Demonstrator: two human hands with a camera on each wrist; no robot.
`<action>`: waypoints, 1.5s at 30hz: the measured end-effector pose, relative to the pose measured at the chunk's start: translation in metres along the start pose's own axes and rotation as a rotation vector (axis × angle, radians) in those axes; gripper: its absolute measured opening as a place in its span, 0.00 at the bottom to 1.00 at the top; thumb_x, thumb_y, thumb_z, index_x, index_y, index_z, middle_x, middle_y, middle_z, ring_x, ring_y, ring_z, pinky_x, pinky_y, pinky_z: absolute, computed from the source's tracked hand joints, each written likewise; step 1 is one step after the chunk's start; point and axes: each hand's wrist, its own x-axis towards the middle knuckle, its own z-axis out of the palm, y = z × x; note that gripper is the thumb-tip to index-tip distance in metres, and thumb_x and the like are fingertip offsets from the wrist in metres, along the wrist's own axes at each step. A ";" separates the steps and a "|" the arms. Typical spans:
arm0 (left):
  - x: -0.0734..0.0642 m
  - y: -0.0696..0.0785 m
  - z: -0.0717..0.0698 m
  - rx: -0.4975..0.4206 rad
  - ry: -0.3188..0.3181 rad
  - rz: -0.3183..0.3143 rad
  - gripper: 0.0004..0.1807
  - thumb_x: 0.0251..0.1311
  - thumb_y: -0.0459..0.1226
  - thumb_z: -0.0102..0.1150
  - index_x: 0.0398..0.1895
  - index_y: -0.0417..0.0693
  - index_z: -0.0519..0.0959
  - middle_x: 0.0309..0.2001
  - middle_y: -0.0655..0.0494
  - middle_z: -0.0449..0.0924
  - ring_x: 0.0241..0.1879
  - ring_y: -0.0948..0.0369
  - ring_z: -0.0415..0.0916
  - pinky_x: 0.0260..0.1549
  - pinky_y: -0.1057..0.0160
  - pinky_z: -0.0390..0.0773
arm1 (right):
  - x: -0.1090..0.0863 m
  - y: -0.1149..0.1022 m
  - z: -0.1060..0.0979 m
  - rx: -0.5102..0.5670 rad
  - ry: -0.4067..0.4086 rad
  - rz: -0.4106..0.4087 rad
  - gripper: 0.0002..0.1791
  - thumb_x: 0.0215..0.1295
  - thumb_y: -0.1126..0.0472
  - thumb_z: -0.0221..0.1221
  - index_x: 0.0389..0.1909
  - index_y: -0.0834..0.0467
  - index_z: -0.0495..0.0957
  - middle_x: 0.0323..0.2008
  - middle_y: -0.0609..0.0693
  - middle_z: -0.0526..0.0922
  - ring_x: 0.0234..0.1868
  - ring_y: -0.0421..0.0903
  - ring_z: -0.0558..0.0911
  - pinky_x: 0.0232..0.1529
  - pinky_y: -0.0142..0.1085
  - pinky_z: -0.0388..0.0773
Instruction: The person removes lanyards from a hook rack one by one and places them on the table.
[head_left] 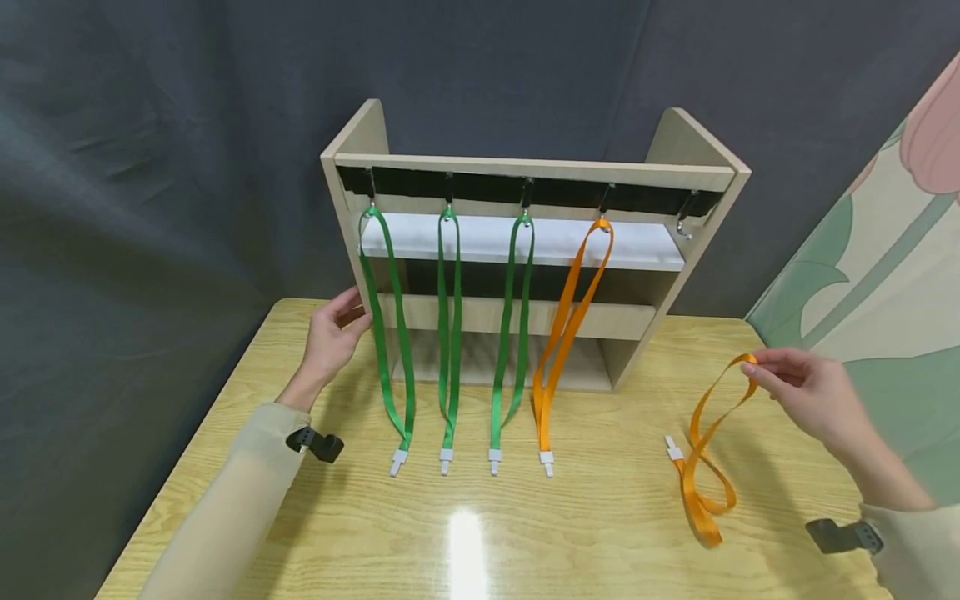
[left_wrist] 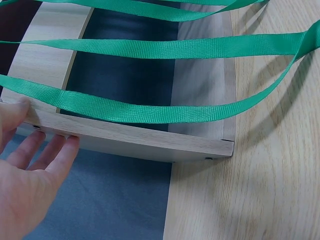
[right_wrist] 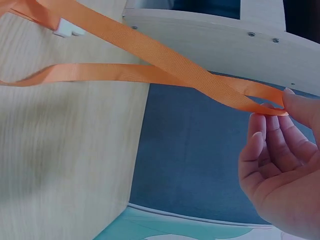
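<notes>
A wooden rack stands on the table with a row of metal hooks along its top. My left hand holds the edge of its left side panel, thumb at the front edge and fingertips on the outer face. Off to the rack's right, my right hand pinches the loop end of an orange lanyard between thumb and fingers. The lower part of this lanyard trails onto the table, folded over, with its white clip pointing away.
Three green lanyards and one orange lanyard hang from the hooks, white clips downward. The rightmost hook is bare. Behind the table hangs a dark grey cloth, with a flower-patterned panel at the right.
</notes>
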 end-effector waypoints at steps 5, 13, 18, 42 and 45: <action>-0.001 0.000 0.001 -0.004 -0.003 -0.003 0.24 0.60 0.18 0.52 0.61 0.27 0.68 0.54 0.30 0.73 0.51 0.37 0.72 0.43 0.70 0.77 | -0.005 0.006 0.007 -0.020 0.002 -0.004 0.17 0.66 0.55 0.61 0.45 0.65 0.79 0.31 0.45 0.84 0.29 0.29 0.77 0.23 0.27 0.74; -0.001 -0.001 0.001 -0.020 0.005 -0.026 0.24 0.60 0.18 0.53 0.61 0.26 0.68 0.54 0.29 0.72 0.51 0.36 0.71 0.41 0.71 0.78 | -0.008 0.012 0.013 -0.037 0.006 -0.040 0.15 0.65 0.58 0.62 0.44 0.66 0.80 0.30 0.43 0.84 0.30 0.26 0.77 0.23 0.25 0.73; -0.002 0.000 0.000 -0.009 0.000 -0.023 0.24 0.60 0.19 0.52 0.61 0.27 0.68 0.54 0.29 0.72 0.51 0.37 0.71 0.41 0.72 0.77 | -0.011 0.013 0.016 -0.067 -0.005 -0.045 0.13 0.65 0.58 0.62 0.42 0.65 0.80 0.30 0.45 0.84 0.29 0.27 0.77 0.22 0.27 0.72; 0.001 0.000 0.000 -0.031 0.014 -0.034 0.24 0.59 0.18 0.53 0.61 0.26 0.68 0.53 0.29 0.72 0.51 0.37 0.72 0.38 0.73 0.77 | -0.027 0.029 0.051 -0.039 -0.096 -0.120 0.07 0.62 0.64 0.64 0.37 0.64 0.80 0.28 0.52 0.83 0.27 0.37 0.80 0.21 0.29 0.75; 0.001 0.000 0.000 -0.029 0.015 -0.033 0.24 0.59 0.18 0.53 0.61 0.26 0.68 0.53 0.29 0.72 0.51 0.37 0.72 0.38 0.73 0.78 | -0.028 0.029 0.054 -0.056 -0.113 -0.125 0.06 0.60 0.65 0.65 0.36 0.63 0.81 0.28 0.50 0.83 0.27 0.36 0.79 0.22 0.29 0.75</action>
